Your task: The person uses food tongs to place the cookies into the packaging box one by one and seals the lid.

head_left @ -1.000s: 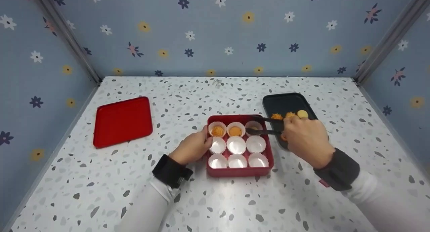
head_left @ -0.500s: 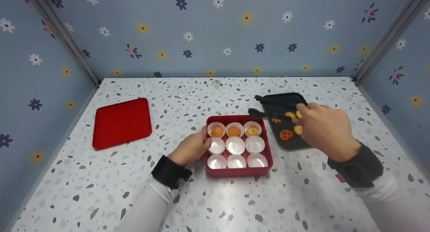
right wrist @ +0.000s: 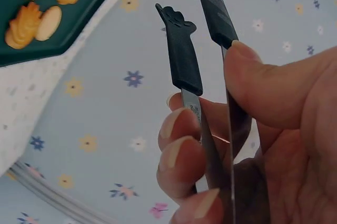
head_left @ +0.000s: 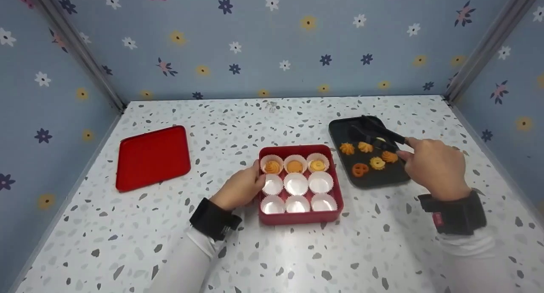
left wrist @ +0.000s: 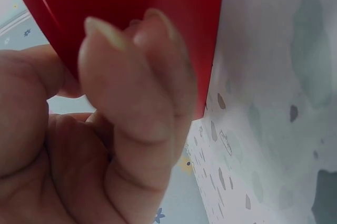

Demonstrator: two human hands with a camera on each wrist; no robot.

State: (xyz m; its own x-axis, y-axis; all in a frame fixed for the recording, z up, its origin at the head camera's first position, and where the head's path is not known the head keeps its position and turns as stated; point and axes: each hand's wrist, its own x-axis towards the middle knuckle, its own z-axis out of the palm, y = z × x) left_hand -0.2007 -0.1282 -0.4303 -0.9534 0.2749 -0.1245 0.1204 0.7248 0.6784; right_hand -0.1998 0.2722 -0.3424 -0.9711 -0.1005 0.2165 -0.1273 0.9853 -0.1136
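Red tray (head_left: 153,158): lies flat on the speckled table (head_left: 297,259), well apart from everything else.
Left hand (head_left: 239,187): grips the left side of the red box, thumb over the rim.
Red box (head_left: 299,218): sits mid-table; inside, nine white paper cups (head_left: 296,184) stand in three rows of three.
Far row: each cup holds one biscuit (head_left: 317,165).
Dark tray (head_left: 374,181): just right of the box, bearing several biscuits and a pretzel (head_left: 359,170).
Tongs (head_left: 393,135): above that tray, dark tips apart.
Right hand (head_left: 437,167): holds the tongs between thumb and fingers.
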